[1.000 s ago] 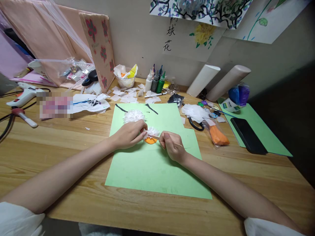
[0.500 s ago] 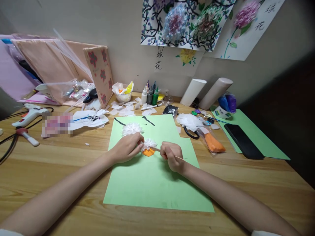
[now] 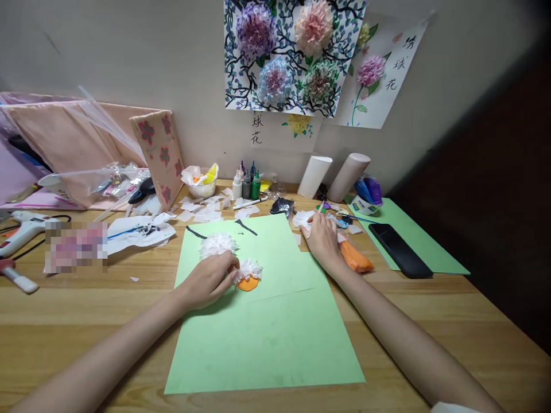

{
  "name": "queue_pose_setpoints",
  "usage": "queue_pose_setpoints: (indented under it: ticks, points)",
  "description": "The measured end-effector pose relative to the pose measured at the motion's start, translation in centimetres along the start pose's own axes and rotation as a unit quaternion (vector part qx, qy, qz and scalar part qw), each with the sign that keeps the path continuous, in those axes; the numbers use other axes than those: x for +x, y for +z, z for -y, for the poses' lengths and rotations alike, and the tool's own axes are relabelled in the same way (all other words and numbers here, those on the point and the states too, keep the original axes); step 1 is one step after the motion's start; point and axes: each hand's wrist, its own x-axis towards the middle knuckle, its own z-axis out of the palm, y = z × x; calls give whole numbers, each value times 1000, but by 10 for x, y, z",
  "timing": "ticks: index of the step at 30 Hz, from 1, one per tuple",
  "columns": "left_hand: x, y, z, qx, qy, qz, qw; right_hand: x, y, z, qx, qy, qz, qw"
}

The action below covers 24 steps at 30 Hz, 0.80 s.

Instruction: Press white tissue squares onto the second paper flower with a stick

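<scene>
A large green paper sheet (image 3: 267,338) lies in front of me. On it sit a round white ruffled paper puff (image 3: 218,245) and, lower right of that, an orange clay disc (image 3: 248,283) whose upper part is covered by white paper ruffles (image 3: 250,268). My left hand (image 3: 210,278) rests with bent fingers drawn together at the left edge of this disc; what lies between the fingertips is hidden. My right hand (image 3: 322,238) reaches over a pile of white paper pieces (image 3: 302,218) beyond the sheet's right edge. A thin wooden stick (image 3: 321,208) juts up from its closed fingers.
An orange clay packet (image 3: 356,257) lies beside my right wrist, with a black phone (image 3: 400,250) farther right. Paint bottles (image 3: 247,186), paper scraps (image 3: 206,213) and a small bowl (image 3: 200,188) stand along the back. A glue gun (image 3: 26,229) is at left.
My right hand has moved from the orange disc away to the paper pile at the back right, carrying the stick. The left hand stays at the disc. The camera view has shifted.
</scene>
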Motion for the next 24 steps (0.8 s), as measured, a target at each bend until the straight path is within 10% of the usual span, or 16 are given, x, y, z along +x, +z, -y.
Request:
queue_pose_setpoints:
  ticks: [5,11,16,24]
  points:
    - [2,0,-1,0,7,-3,1000,-3,1,-7,54,14,43,998]
    - [1,0,0,4,9,-2,1000,-8,-9,11,221,-36,-94,970]
    - [1,1,1,5,13,-4,1000,-20,-14,35,314,-185,24,931]
    - [0,1,0,10,16,-7,1000,-19,-15,31,336,-141,11,931]
